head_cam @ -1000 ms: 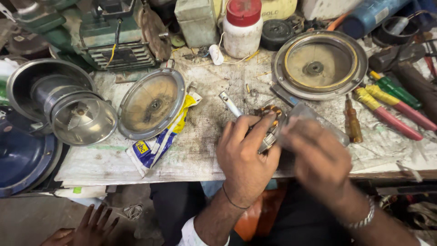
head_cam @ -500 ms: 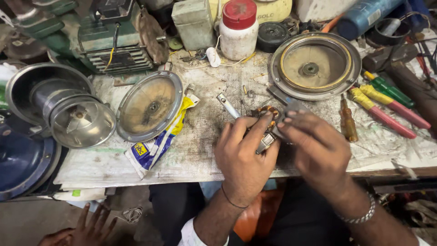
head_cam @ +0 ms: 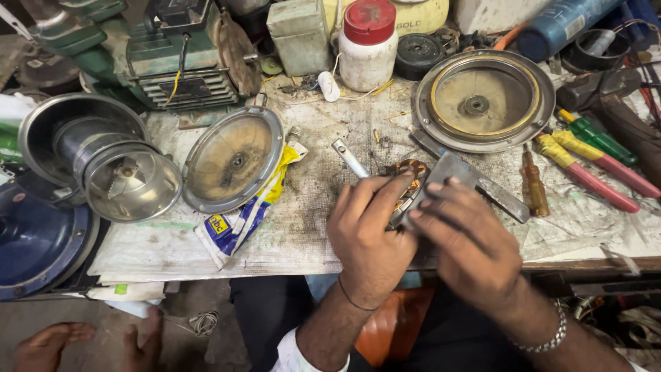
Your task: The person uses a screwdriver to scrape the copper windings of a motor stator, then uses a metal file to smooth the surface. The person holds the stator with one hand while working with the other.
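Plainly we are in the middle of a strip-down at the workbench, and most of the taking apart looks done. Going from the biggest pieces down: the green motor housing sits at the back left, a dark blue round casing hangs off the left edge, and a steel bowl-shaped housing lies on its side with a smaller cone-like shell nested in its mouth. Two round covers lie face up and apart from one another, a large metal cover at the back right and a round cover left of centre; both hold nothing but a central hub and some grime. As we judge it, the shells are off and what remains is the work on the core itself.

That core, a small copper-wound part, sits near the front edge of the bench, between our two hands. Our left hand closes its fingers over it from the left, and our right hand presses a flat grey metal piece against it from the right; both hands are curled tight in a grip. A slim metal tool juts out past the left fingers.

Of the containers, a white jar with a red lid stands shut, so we cannot tell its contents. Screwdrivers lie unused to the right, and a squeezed tube lies beside the round cover.
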The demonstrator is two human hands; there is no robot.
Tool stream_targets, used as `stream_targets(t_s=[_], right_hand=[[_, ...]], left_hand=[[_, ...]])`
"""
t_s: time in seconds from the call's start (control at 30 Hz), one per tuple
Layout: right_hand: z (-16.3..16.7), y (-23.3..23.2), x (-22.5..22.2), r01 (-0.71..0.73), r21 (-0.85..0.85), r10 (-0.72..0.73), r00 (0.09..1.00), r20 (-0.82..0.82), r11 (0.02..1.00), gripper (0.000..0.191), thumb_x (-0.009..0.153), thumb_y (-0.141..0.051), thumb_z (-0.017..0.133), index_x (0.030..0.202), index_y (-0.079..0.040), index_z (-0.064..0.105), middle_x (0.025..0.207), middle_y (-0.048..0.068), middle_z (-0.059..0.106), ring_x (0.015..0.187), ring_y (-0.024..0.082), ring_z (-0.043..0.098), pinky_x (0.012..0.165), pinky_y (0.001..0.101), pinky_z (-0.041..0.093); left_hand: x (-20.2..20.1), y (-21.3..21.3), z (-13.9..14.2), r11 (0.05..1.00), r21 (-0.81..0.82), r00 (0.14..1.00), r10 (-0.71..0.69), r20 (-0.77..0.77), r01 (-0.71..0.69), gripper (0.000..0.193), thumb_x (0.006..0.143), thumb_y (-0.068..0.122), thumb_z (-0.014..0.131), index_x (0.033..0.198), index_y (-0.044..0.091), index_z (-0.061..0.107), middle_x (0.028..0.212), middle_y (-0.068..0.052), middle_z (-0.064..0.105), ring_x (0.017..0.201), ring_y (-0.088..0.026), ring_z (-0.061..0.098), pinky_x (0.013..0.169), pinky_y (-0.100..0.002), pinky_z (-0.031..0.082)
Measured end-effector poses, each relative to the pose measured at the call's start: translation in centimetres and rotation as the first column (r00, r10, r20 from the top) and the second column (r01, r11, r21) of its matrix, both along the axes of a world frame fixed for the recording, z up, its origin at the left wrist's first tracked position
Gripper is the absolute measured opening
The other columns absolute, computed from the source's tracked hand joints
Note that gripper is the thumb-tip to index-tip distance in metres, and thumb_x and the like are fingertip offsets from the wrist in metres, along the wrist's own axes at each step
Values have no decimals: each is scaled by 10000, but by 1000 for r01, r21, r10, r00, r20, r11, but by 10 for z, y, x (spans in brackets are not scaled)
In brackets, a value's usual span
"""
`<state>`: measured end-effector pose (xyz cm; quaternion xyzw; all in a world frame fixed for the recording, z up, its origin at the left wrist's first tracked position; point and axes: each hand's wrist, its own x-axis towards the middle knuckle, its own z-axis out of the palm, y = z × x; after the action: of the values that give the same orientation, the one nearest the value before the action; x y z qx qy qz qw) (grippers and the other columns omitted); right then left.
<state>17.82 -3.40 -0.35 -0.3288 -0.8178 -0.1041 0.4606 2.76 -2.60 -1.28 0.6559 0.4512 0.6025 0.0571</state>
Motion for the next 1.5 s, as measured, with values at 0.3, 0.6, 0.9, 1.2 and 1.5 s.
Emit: stream_targets(t_s=[0.3, 0.6, 0.9, 1.2, 1.5], right_hand=[[-1, -3, -1, -7, 28, 6, 999, 36, 1000, 232, 844, 138, 647, 1036, 39, 730, 1045, 188, 716, 1114, 368, 711, 1089, 541, 537], [-3, 3, 2, -5, 22, 6, 1000, -15, 1000, 248, 837, 173, 647, 1042, 55, 722, 1056, 198, 707, 1132, 364, 710, 1107, 517, 549], [-1, 5, 6, 75, 10, -75, 997, -23, 997, 267, 855, 162, 697, 1070, 11, 744, 1082, 173, 719, 1134, 351, 717, 1104, 511, 558], [-2, 3, 5, 56, 14, -56, 998, -22, 998, 226, 889, 122, 689, 1089, 26, 733, 1110, 162, 721, 1103, 346, 718, 1041, 461, 586], [6, 4, 4, 18, 36, -19, 1000, 25, 999, 241, 835, 119, 675, 1048, 39, 756, 1036, 185, 720, 1027, 363, 726, 939, 460, 582]], left_hand=[[1, -2, -2, 1000, -1, 1000, -24, -14, 24, 429, 758, 19, 653, 1176, 74, 736, 1022, -67, 668, 920, -312, 634, 807, -425, 529], [3, 0, -6, 1000, 15, 1000, 13, -11, -13, 446, 722, 43, 765, 1164, 101, 747, 1029, -33, 690, 921, -271, 661, 815, -395, 553], [-2, 0, -4, 998, 51, 999, -50, 17, 49, 385, 783, 98, 826, 1154, 88, 720, 1101, -48, 712, 955, -268, 679, 851, -387, 565], [2, -2, -6, 999, 28, 1000, -26, 10, 26, 372, 789, 71, 812, 1152, 78, 732, 1060, -42, 714, 918, -260, 680, 807, -380, 562], [2, 0, -8, 997, 78, 1000, 6, 9, -7, 387, 794, 42, 760, 1178, 75, 733, 1063, -57, 725, 923, -272, 689, 828, -398, 559]])
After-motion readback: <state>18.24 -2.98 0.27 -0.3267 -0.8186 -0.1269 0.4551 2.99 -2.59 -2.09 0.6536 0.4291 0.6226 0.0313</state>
